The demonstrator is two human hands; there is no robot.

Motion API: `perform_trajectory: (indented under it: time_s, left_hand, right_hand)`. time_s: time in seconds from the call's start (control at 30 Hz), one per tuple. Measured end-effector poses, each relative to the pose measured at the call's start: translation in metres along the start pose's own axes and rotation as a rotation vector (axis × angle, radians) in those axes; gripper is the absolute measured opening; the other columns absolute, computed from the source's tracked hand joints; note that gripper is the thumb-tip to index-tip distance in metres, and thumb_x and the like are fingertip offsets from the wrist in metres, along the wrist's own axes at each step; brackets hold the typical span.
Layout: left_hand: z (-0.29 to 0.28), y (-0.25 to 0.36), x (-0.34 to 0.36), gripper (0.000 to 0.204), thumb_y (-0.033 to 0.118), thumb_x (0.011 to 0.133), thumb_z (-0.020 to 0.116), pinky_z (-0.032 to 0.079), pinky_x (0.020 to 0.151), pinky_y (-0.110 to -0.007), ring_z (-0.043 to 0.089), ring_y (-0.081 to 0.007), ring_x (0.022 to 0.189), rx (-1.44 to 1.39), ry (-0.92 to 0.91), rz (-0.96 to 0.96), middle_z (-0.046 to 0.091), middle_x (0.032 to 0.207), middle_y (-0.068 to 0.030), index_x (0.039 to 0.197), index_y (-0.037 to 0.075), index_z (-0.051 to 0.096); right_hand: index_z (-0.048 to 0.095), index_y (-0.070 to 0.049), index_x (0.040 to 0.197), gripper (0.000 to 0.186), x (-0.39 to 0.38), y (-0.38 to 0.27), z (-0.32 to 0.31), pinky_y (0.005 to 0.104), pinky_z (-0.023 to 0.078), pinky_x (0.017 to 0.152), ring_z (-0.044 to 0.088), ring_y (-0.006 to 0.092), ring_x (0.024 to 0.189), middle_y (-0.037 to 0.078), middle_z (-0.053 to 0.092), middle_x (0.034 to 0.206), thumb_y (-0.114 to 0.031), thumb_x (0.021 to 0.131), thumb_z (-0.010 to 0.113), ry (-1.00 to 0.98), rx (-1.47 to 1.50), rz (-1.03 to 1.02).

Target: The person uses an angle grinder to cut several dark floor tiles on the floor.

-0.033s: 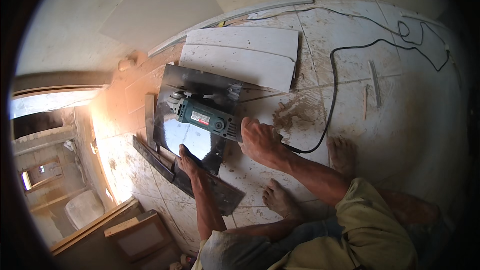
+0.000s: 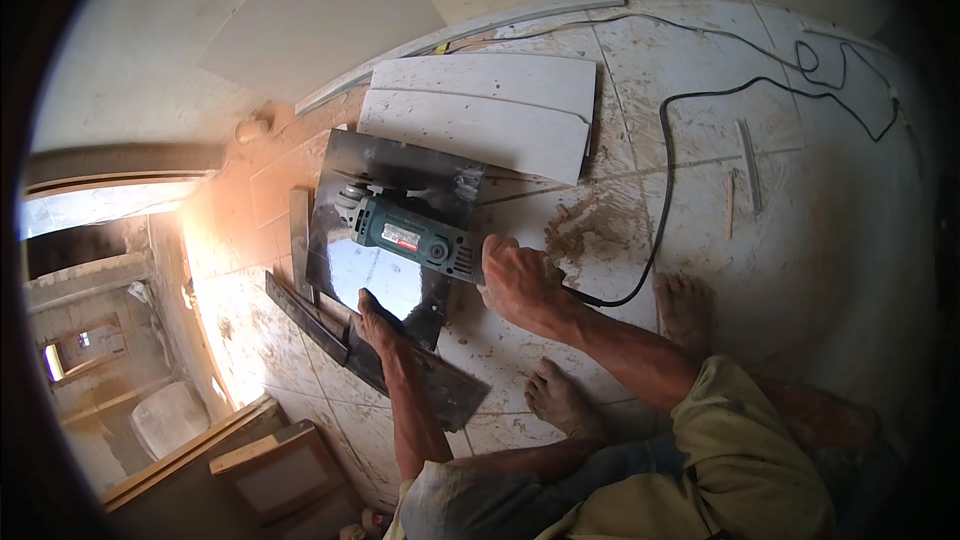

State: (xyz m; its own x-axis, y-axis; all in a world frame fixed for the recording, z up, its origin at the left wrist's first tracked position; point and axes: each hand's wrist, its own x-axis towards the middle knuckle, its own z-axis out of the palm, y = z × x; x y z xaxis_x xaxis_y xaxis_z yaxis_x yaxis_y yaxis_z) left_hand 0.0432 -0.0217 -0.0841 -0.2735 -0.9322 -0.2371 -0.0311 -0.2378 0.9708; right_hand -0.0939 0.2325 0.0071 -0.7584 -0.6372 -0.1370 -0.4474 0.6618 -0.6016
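Note:
My right hand is wrapped round the rear end of a dark green angle grinder. The grinder lies level over a glossy black tile, its disc end toward the tile's left part. Whether the disc touches the tile I cannot tell. At the tile's near edge my left hand grips it, thumb on top and the other fingers mostly hidden. Bright light reflects off the tile below the grinder. Dark cut strips and another dark piece lie by its near side.
Large white tiles lie stacked beyond the black one. A black power cord curves from the grinder across the dusty tiled floor. Thin strips lie at the right. My bare feet are close by. Wooden furniture stands lower left.

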Motion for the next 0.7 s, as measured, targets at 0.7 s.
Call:
perform_trajectory:
  time_s: [0.7]
  left_hand:
    - [-0.012,-0.001,0.008,0.057,0.024,0.088,0.074,0.046,0.091,-0.035,0.058,-0.0207,0.100,0.013,-0.029,-0.020,0.060,0.109,-0.0120,0.125,-0.011,0.047]
  right_hand:
    - [0.054,0.004,0.089,0.029,-0.010,0.008,-0.001,0.0327,0.055,0.044,0.069,0.0206,0.061,0.014,0.062,0.077,-0.015,0.077,0.072,-0.036,-0.026,-0.019]
